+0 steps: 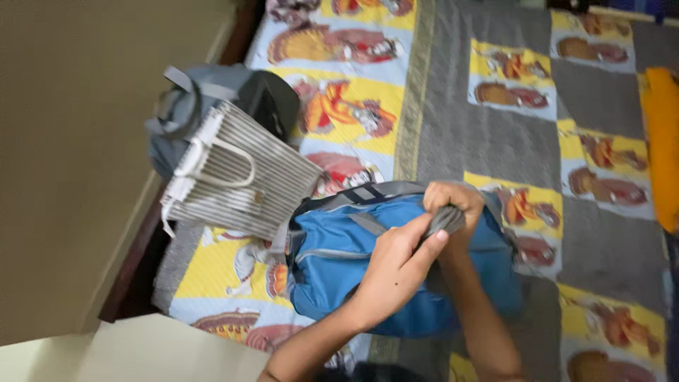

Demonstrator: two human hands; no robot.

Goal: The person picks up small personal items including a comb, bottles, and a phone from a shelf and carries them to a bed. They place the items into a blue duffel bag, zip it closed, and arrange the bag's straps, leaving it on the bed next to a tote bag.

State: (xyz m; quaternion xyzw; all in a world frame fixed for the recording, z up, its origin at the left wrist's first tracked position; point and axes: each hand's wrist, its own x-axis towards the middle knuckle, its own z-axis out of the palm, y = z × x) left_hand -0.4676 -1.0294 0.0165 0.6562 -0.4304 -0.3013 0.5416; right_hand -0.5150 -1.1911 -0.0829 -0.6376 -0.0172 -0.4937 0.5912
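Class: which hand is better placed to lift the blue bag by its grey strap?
Probably right: the right hand is fisted around the grey strap, while the left hand only pinches its end.

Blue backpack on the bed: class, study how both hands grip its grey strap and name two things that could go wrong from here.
1. Both hands, left hand and right hand, pinch the grey strap in one spot; a hard pull might tip the blue backpack.
2. The striped tote bag leans against the grey bag near the bed edge, close to the backpack; a jolt could possibly send it over the side.
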